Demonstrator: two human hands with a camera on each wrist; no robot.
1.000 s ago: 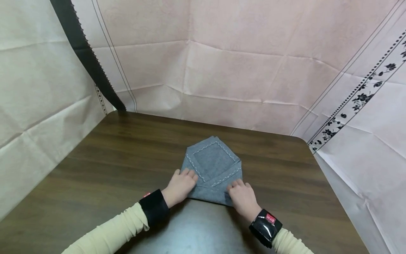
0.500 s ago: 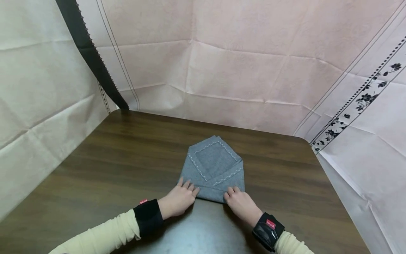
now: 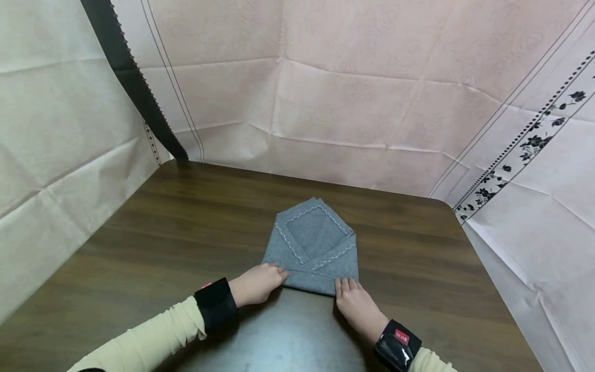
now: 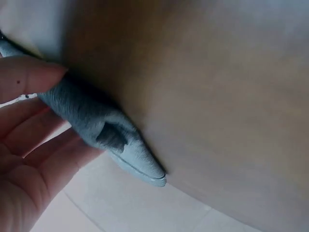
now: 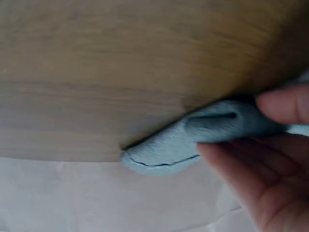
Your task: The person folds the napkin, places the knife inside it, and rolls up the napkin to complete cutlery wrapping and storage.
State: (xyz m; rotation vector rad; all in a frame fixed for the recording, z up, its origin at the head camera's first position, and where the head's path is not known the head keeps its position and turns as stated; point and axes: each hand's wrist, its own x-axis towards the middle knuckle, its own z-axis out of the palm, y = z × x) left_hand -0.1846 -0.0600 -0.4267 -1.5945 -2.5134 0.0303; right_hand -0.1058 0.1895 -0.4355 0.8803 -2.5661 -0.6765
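A folded grey-blue cloth (image 3: 316, 232) with white dashed stitching lies on the table, its far end coming to a blunt point. My left hand (image 3: 259, 283) pinches the near left corner, fingers over the top. In the left wrist view the thumb (image 4: 34, 77) presses the near side of the rolled fold (image 4: 91, 113). At the near right corner, my right hand (image 3: 357, 307) pinches the same edge. The right wrist view shows its thumb (image 5: 285, 104) and fingers on either side of the folded layers (image 5: 207, 128). The cloth's underside is hidden.
The dark brown wooden table (image 3: 195, 217) has rounded far corners and a glossy bright patch near the front. Pale pink and white sheeting (image 3: 344, 103) hangs behind it and at both sides, with a black strip (image 3: 135, 77) at the left.
Both hands have slid toward the near edge of the cloth. The left fingers, spread over the fabric half a second ago, are now closer together at the corner; the right hand has shifted slightly right.
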